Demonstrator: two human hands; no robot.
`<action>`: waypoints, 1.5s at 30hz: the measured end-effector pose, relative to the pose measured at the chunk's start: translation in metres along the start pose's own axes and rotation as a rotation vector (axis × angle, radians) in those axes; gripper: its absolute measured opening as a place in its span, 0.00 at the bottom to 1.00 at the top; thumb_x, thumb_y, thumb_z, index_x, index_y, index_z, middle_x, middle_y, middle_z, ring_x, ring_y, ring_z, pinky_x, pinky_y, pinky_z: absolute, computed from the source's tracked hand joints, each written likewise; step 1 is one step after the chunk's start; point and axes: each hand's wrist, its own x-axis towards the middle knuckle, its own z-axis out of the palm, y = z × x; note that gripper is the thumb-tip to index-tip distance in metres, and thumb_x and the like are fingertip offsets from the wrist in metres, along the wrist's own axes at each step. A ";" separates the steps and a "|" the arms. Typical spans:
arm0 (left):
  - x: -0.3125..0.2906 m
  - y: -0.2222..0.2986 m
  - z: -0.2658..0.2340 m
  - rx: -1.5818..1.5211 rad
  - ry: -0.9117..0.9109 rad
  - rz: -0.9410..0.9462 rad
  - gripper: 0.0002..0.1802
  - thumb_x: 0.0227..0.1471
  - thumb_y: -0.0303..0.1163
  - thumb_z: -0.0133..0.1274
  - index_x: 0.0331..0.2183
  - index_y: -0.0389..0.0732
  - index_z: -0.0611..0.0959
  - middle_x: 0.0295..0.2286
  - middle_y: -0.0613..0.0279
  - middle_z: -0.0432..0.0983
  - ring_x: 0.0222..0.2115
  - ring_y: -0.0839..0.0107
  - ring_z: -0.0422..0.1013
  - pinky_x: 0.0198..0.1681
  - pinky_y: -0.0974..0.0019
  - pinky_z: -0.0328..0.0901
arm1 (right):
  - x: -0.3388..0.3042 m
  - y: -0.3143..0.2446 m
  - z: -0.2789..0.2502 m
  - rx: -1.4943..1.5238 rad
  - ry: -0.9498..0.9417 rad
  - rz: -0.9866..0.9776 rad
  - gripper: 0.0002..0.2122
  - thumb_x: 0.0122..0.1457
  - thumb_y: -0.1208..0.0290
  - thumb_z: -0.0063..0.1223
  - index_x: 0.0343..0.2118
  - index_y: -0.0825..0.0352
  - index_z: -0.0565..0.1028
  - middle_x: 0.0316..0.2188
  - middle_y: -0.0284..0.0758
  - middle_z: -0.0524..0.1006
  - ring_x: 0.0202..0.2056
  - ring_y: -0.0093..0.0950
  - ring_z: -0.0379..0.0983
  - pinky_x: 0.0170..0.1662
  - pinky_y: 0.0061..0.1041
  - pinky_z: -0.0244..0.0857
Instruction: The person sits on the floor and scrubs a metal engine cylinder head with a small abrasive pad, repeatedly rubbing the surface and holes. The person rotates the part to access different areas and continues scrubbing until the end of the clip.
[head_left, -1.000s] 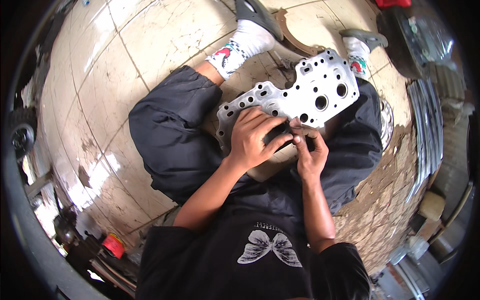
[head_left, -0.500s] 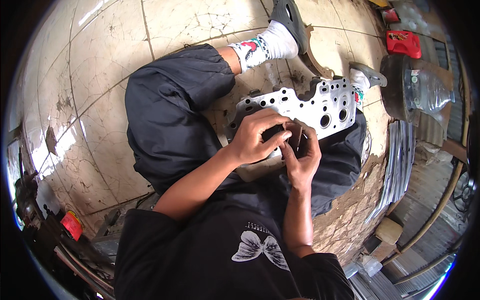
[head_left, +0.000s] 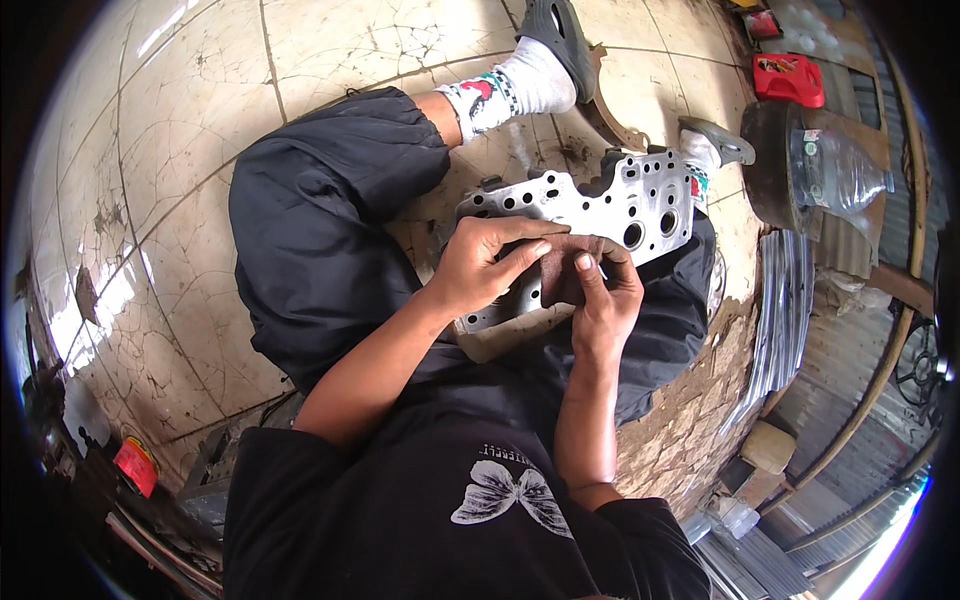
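Note:
Between my two hands is a small brown sheet of sandpaper [head_left: 562, 275], spread over the metal part on my lap. My left hand [head_left: 474, 262] pinches its upper left edge between thumb and fingers. The right side is gripped by my right hand [head_left: 610, 298], its thumb lying on the face and its fingers behind. Beneath them a silver engine cylinder head [head_left: 655, 192] with several round holes rests across my legs, tilted. My hands and the sandpaper cover its middle.
Around my legs lies a cracked tile floor [head_left: 190, 150]. A curved brown metal piece [head_left: 608, 118] is near my far shoe. To the right are a red jug [head_left: 788, 80], a dark round drum [head_left: 768, 170], a clear plastic bottle [head_left: 840, 172] and corrugated metal sheets [head_left: 780, 310].
The sandpaper was folded up between my fingers and is now opened out flatter toward me. My hands have moved slightly apart. The whole view has shifted a little.

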 end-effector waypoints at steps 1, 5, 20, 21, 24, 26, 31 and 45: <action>0.000 0.000 0.001 -0.023 0.015 -0.032 0.16 0.65 0.21 0.56 0.53 0.26 0.83 0.47 0.53 0.84 0.47 0.74 0.78 0.52 0.69 0.72 | 0.000 0.000 0.000 0.013 0.013 0.000 0.11 0.63 0.77 0.66 0.45 0.74 0.81 0.39 0.35 0.83 0.39 0.21 0.78 0.47 0.22 0.73; 0.001 0.003 0.003 -0.117 0.070 -0.084 0.17 0.62 0.18 0.58 0.52 0.24 0.83 0.46 0.52 0.84 0.46 0.72 0.79 0.52 0.69 0.74 | -0.002 -0.002 -0.001 -0.016 0.029 0.062 0.10 0.60 0.78 0.68 0.44 0.73 0.84 0.36 0.32 0.84 0.39 0.21 0.76 0.49 0.22 0.70; 0.007 0.006 0.006 -0.120 0.119 -0.076 0.11 0.53 0.17 0.67 0.40 0.29 0.86 0.37 0.57 0.86 0.37 0.73 0.83 0.44 0.70 0.78 | -0.005 -0.005 -0.003 -0.047 -0.049 -0.200 0.27 0.55 0.79 0.73 0.57 0.75 0.74 0.45 0.36 0.80 0.45 0.26 0.78 0.51 0.27 0.74; 0.006 0.005 0.008 -0.141 0.131 -0.075 0.11 0.52 0.17 0.67 0.40 0.29 0.86 0.36 0.57 0.86 0.37 0.73 0.83 0.43 0.70 0.78 | -0.005 -0.005 0.001 -0.119 -0.019 -0.263 0.28 0.54 0.79 0.74 0.58 0.75 0.74 0.46 0.37 0.79 0.46 0.27 0.79 0.51 0.28 0.75; 0.005 0.003 0.010 -0.161 0.151 -0.033 0.12 0.52 0.17 0.68 0.39 0.30 0.86 0.35 0.58 0.86 0.36 0.75 0.82 0.41 0.71 0.77 | -0.006 -0.001 0.006 -0.105 0.010 -0.270 0.29 0.53 0.80 0.75 0.58 0.75 0.73 0.48 0.39 0.77 0.46 0.28 0.79 0.50 0.29 0.76; 0.004 0.005 0.007 -0.123 0.135 -0.059 0.12 0.51 0.16 0.68 0.40 0.29 0.86 0.35 0.57 0.85 0.37 0.73 0.82 0.41 0.71 0.77 | -0.007 0.006 0.008 -0.025 0.020 -0.204 0.26 0.57 0.82 0.71 0.57 0.75 0.72 0.46 0.39 0.78 0.46 0.27 0.79 0.51 0.29 0.77; 0.003 0.001 0.002 -0.067 0.120 -0.008 0.13 0.51 0.13 0.66 0.41 0.28 0.86 0.38 0.56 0.84 0.40 0.72 0.81 0.44 0.71 0.77 | 0.000 0.017 -0.004 0.239 0.007 -0.058 0.16 0.69 0.78 0.56 0.58 0.73 0.72 0.42 0.35 0.80 0.44 0.22 0.77 0.49 0.21 0.71; 0.006 0.008 0.004 -0.042 0.194 0.063 0.11 0.55 0.19 0.66 0.42 0.32 0.87 0.38 0.63 0.84 0.39 0.80 0.77 0.43 0.75 0.70 | -0.005 0.005 -0.005 0.065 -0.156 -0.100 0.27 0.59 0.70 0.69 0.59 0.76 0.74 0.50 0.38 0.79 0.50 0.26 0.75 0.57 0.28 0.68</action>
